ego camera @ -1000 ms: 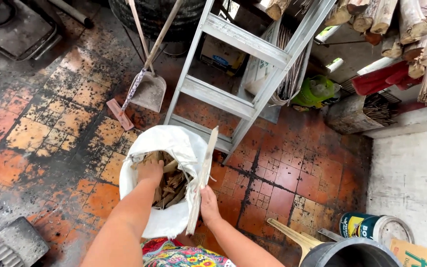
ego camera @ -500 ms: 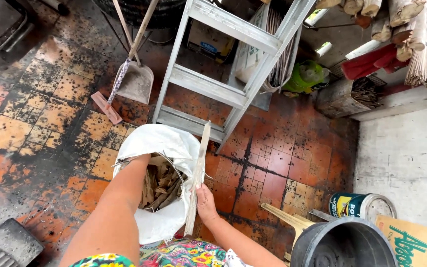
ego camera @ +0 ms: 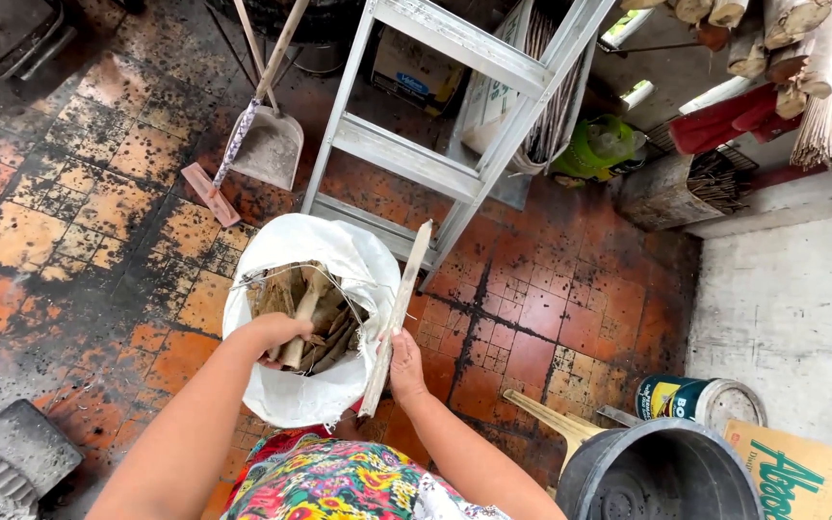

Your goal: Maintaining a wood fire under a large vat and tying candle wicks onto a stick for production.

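Observation:
A white woven sack (ego camera: 291,395) stands open on the tiled floor in front of me, filled with several pieces of split wood (ego camera: 315,318). My left hand (ego camera: 276,337) reaches into the sack mouth and grips one of the wood pieces. My right hand (ego camera: 404,371) holds a long flat wooden slat (ego camera: 399,308) upright against the sack's right rim. My flowered garment shows at the bottom edge.
An aluminium stepladder (ego camera: 435,144) stands just behind the sack. A dustpan (ego camera: 267,144) and broom handles lie to its left. A black bucket (ego camera: 657,477), a tin can (ego camera: 695,400) and a cardboard box (ego camera: 806,477) sit at the lower right. Stacked firewood (ego camera: 782,39) fills the upper right.
My left hand has pushed deeper into the sack and closed on a wood piece. The view has tilted slightly; my right hand keeps the slat at the sack's rim.

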